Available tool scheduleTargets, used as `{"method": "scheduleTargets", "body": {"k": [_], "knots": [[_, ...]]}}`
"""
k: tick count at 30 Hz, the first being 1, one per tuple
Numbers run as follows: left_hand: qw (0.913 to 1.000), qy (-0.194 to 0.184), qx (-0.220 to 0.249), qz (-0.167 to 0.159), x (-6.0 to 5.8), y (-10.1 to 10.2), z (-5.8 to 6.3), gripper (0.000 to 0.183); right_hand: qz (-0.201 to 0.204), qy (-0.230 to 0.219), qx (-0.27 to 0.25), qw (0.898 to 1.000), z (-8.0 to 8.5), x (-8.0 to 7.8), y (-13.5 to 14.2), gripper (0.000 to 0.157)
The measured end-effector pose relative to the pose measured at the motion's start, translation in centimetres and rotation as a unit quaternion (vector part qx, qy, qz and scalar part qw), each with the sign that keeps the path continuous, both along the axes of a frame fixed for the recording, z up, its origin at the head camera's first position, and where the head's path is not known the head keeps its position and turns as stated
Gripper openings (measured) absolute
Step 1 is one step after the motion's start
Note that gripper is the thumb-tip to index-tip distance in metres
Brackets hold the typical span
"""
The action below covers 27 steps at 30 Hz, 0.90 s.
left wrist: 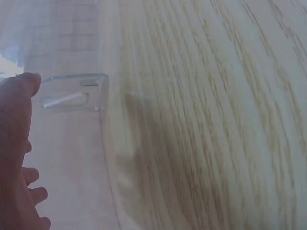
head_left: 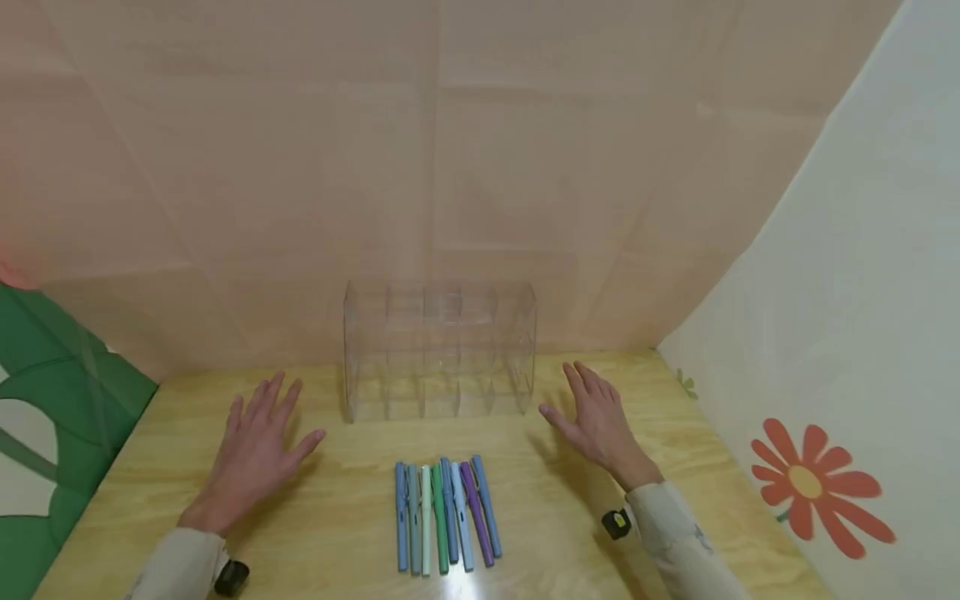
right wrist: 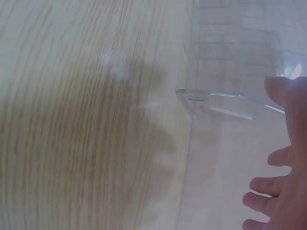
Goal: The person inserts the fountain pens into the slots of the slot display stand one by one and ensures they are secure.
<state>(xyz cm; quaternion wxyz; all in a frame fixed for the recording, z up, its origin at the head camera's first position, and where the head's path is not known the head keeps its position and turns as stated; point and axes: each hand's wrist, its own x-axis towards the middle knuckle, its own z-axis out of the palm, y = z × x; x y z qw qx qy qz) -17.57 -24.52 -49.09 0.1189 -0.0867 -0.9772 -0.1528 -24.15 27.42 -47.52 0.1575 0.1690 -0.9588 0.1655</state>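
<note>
A clear plastic rack [head_left: 440,350] with several compartments stands upright at the back of the wooden table. In front of it, several capped pens lie side by side, among them a green pen [head_left: 439,518], a purple pen [head_left: 476,514] and a blue pen [head_left: 401,517]. My left hand [head_left: 257,454] is spread to the left of the rack, apart from it and holding nothing. To the rack's right hovers my right hand [head_left: 596,421], fingers extended, also holding nothing. Each wrist view shows the rack's clear side, with the left thumb [left wrist: 29,82] and right thumb [right wrist: 278,90] near it.
Right behind the rack, a plain pinkish-brown sheet [head_left: 450,167] hangs at the table's back edge. A white wall hanging with a red flower [head_left: 806,483] borders the right side. Green printed fabric [head_left: 82,400] is at the left edge of the wooden table [head_left: 337,533].
</note>
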Motion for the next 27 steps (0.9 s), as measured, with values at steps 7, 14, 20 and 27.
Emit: {"method": "scheduleTargets", "body": {"k": [7,14,20,27], "knots": [[0.9997,-0.009,0.023,0.004,0.0,-0.4,0.0,0.094,0.002,0.000,-0.014,1.000,-0.2,0.1,-0.1,0.080],[0.9982,-0.020,0.056,0.007,0.0,-0.1,0.0,0.094,0.005,0.008,-0.020,1.000,-0.7,0.3,-0.1,0.071],[0.9907,-0.050,0.126,0.013,-0.1,0.3,0.0,0.094,-0.006,-0.008,-0.035,0.999,-0.8,1.0,-0.1,0.066],[0.9750,-0.102,0.197,0.018,-0.5,0.9,0.2,0.092,-0.013,-0.057,-0.054,0.997,-0.7,1.7,-0.3,0.061]]}}
